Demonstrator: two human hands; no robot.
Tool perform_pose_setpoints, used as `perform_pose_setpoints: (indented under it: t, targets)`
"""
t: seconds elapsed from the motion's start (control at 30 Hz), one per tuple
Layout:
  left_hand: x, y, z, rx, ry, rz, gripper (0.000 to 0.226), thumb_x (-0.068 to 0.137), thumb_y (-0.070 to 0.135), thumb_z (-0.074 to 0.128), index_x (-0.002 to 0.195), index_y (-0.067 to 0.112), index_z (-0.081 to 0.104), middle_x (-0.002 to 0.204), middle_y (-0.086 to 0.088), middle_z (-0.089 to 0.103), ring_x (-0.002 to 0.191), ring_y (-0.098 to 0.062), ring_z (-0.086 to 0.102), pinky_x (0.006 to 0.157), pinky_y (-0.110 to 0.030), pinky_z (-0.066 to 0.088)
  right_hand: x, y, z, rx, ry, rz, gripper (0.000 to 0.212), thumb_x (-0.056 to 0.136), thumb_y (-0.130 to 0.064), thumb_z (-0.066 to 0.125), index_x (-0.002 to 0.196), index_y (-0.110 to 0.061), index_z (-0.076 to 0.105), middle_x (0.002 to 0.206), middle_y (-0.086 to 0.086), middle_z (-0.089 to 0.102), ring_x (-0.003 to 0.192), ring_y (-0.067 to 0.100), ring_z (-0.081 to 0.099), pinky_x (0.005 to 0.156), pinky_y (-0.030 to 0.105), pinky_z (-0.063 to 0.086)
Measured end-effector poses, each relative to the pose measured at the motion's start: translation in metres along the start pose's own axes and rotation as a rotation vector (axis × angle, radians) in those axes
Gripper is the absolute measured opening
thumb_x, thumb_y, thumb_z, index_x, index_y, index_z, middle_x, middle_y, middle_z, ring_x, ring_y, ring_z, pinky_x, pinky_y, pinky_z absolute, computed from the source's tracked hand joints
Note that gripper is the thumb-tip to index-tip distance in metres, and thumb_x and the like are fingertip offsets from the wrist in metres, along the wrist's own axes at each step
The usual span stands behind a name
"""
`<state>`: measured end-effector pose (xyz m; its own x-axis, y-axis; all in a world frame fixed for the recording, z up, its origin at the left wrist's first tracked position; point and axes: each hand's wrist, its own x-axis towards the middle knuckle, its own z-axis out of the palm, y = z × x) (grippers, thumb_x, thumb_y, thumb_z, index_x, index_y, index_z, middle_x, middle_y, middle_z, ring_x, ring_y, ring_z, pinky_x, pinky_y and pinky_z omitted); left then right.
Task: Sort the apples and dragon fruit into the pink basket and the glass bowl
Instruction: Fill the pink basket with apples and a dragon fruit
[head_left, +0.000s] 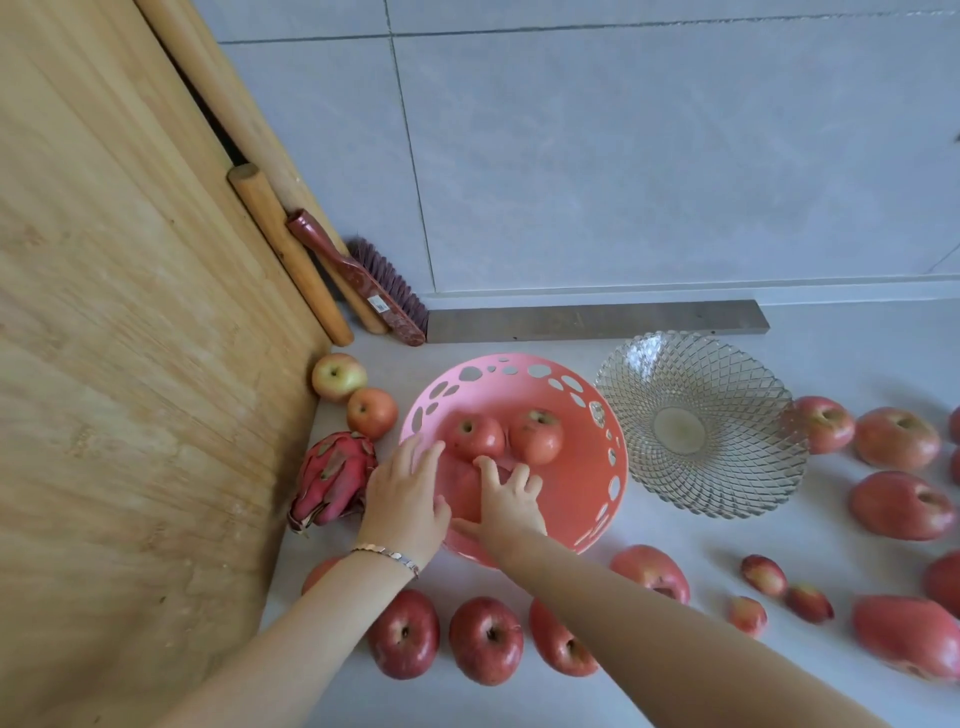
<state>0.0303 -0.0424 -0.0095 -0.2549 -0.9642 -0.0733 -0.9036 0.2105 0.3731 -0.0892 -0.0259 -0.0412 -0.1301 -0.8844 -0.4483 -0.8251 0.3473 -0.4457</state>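
Note:
The pink basket (582, 499) stands on the counter with two apples (537, 436) side by side in its far half. A third apple (467, 491) lies in the near half, between my hands. My left hand (405, 491) reaches over the basket's left rim, its straight fingers against that apple. My right hand (509, 501) lies on the apple's right side, fingers spread. The glass bowl (701, 426) to the right holds nothing. A dragon fruit (335, 475) lies left of the basket. Several loose apples (485, 639) lie in front and to the right.
A large wooden board (130, 364) leans along the left, with rolling pins (291, 254) and a red brush (363, 275) at its foot. A metal bar (597, 319) lies along the wall. Two apples (337, 375) sit by the board. Small peach-like fruits (762, 574) lie front right.

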Motion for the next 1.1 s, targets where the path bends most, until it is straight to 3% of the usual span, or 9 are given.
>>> perform_pose_setpoints:
  t: [0.17,0.3,0.4,0.53,0.63,0.8,0.93,1.03,1.1]
  targets:
    - [0.003,0.012,0.008,-0.056,-0.214,0.053,0.057,0.082,0.012,0.053,0.137,0.019,0.038,0.144,-0.004,0.033,0.135,-0.025,0.033,0.114,-0.038,0.024,-0.014,0.011,-0.028,0.171,-0.193,-0.098,0.079,0.082,-0.034,0.063,0.144,-0.013,0.018,0.139,0.016,0.029,0.129,0.033,0.037,0.107,0.039,0.034]
    - [0.008,0.026,0.022,0.209,-0.425,0.064,0.053,0.085,0.033,0.051,0.135,0.035,0.035,0.15,-0.003,0.021,0.124,-0.031,0.043,0.102,-0.041,0.037,-0.044,0.053,-0.076,0.148,-0.062,-0.16,0.05,0.084,-0.021,0.059,0.131,-0.019,0.045,0.117,0.008,0.061,0.11,0.026,0.058,0.093,0.031,0.045]
    - [0.009,0.038,0.029,0.279,-0.4,0.023,0.049,0.083,0.033,0.053,0.13,0.036,0.037,0.14,-0.009,0.029,0.11,-0.035,0.049,0.092,-0.043,0.042,-0.063,0.091,-0.1,0.019,0.055,-0.023,0.03,0.085,-0.025,0.055,0.115,-0.022,0.056,0.102,0.0,0.063,0.098,0.022,0.06,0.083,0.029,0.048]
    - [0.009,0.043,0.036,0.214,-0.384,-0.014,0.047,0.08,0.032,0.059,0.123,0.028,0.042,0.127,-0.01,0.036,0.105,-0.035,0.05,0.09,-0.042,0.044,-0.076,0.128,-0.094,-0.238,-0.123,0.166,0.06,0.08,-0.04,0.058,0.133,-0.021,0.036,0.128,0.008,0.043,0.119,0.027,0.046,0.092,0.037,0.043]
    - [0.011,0.041,0.037,0.137,-0.368,-0.057,0.049,0.074,0.032,0.068,0.116,0.023,0.044,0.124,-0.008,0.04,0.107,-0.033,0.05,0.092,-0.042,0.044,-0.076,0.143,-0.067,-0.258,-0.206,0.167,0.082,0.073,-0.049,0.064,0.139,-0.022,0.024,0.13,0.009,0.039,0.119,0.03,0.046,0.091,0.038,0.045]
    - [0.016,0.04,0.035,0.063,-0.37,-0.126,0.049,0.068,0.028,0.069,0.109,0.024,0.042,0.117,-0.005,0.042,0.101,-0.032,0.052,0.085,-0.041,0.046,-0.075,0.148,-0.048,-0.044,-0.108,0.236,0.083,0.066,-0.046,0.068,0.135,-0.024,0.027,0.119,0.003,0.045,0.104,0.023,0.057,0.066,0.029,0.045]
    - [0.018,0.037,0.029,0.107,-0.309,-0.124,0.049,0.066,0.024,0.07,0.107,0.02,0.043,0.114,-0.004,0.041,0.099,-0.031,0.051,0.069,-0.034,0.035,-0.081,0.141,-0.063,0.095,0.101,0.269,0.079,0.06,-0.038,0.072,0.126,-0.02,0.031,0.117,0.004,0.051,0.102,0.027,0.057,0.076,0.032,0.048]
    - [0.019,0.032,0.027,0.138,-0.28,-0.124,0.048,0.069,0.026,0.07,0.109,0.02,0.044,0.117,-0.003,0.042,0.106,-0.03,0.05,0.073,-0.036,0.035,-0.082,0.117,-0.093,0.186,0.331,0.105,0.079,0.06,-0.032,0.077,0.125,-0.015,0.035,0.119,0.003,0.047,0.108,0.025,0.051,0.08,0.027,0.039]
    - [0.02,0.03,0.029,0.123,-0.286,-0.123,0.048,0.069,0.027,0.069,0.11,0.021,0.044,0.119,-0.004,0.041,0.106,-0.03,0.05,0.079,-0.039,0.039,-0.075,0.095,-0.11,0.205,0.355,-0.045,0.08,0.058,-0.03,0.079,0.125,-0.017,0.038,0.116,0.001,0.039,0.101,0.023,0.051,0.08,0.027,0.04]
